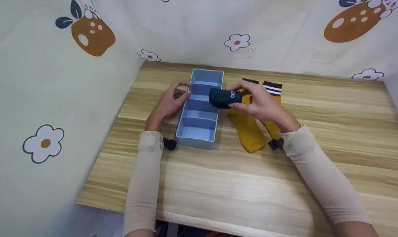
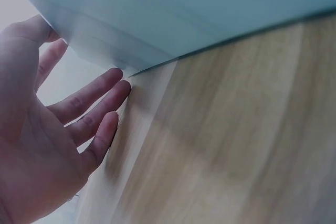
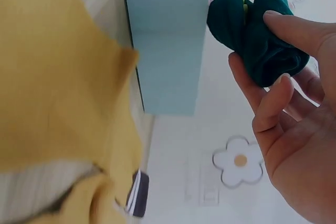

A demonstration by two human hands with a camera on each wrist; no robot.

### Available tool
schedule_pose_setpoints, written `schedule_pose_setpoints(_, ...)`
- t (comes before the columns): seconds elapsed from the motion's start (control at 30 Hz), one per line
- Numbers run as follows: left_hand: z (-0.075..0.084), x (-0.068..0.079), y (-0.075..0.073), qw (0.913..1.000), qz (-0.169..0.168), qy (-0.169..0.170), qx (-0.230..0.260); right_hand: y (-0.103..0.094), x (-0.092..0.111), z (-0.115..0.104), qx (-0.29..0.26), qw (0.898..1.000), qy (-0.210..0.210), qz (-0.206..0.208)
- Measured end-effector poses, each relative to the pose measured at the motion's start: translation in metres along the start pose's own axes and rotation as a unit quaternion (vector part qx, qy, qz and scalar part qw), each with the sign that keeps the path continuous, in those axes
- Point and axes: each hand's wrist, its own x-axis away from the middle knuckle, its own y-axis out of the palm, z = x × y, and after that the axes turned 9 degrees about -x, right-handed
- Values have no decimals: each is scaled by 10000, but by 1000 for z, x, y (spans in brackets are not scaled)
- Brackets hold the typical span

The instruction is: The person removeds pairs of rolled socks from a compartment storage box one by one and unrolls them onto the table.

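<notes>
My right hand (image 1: 263,103) pinches a rolled-up dark green sock (image 1: 221,98) between thumb and fingers, with white letters on its side. The roll is above the right edge of a light blue box (image 1: 196,143), near its middle compartments. In the right wrist view the green sock roll (image 3: 262,38) shows its folded layers. My left hand (image 1: 169,102) is at the box's left side, fingertips touching the wall and rim. Seen from the left wrist, the left hand's fingers (image 2: 86,100) are loosely extended beside the box wall (image 2: 173,14).
Right of the box lie two mustard-yellow socks (image 1: 250,136) with dark cuffs and white stripes, partly under my right hand. The box has several compartments in one row. A patterned wall covering (image 1: 278,49) rises behind the wooden table (image 1: 235,191).
</notes>
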Motion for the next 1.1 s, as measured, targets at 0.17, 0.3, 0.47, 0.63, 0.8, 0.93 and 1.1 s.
schedule_pose_setpoints(0.17,0,0,-2,10000,-6,20,-37,-16,13,8,51,9997,175,141)
schedule_pose_setpoints(0.3,0,2,-3,10000,-28,-10,-49,-25,24,16,30,9990,438,91)
schedule_pose_setpoints(0.47,1,3,-5,9999,-66,-41,-120,-35,41,25,25,9982,598,52)
schedule_pose_setpoints(0.63,1,3,-4,9998,-59,-54,-179,-45,56,33,52,9977,675,51)
schedule_pose_setpoints(0.8,3,2,-2,9999,-42,-51,-145,-57,75,41,47,9956,917,195)
schedule_pose_setpoints(0.93,6,3,0,9998,-23,-49,-185,-65,87,48,125,9942,1019,320)
schedule_pose_setpoints(1.1,8,3,1,9999,-14,-45,-144,-76,100,59,171,9944,963,404)
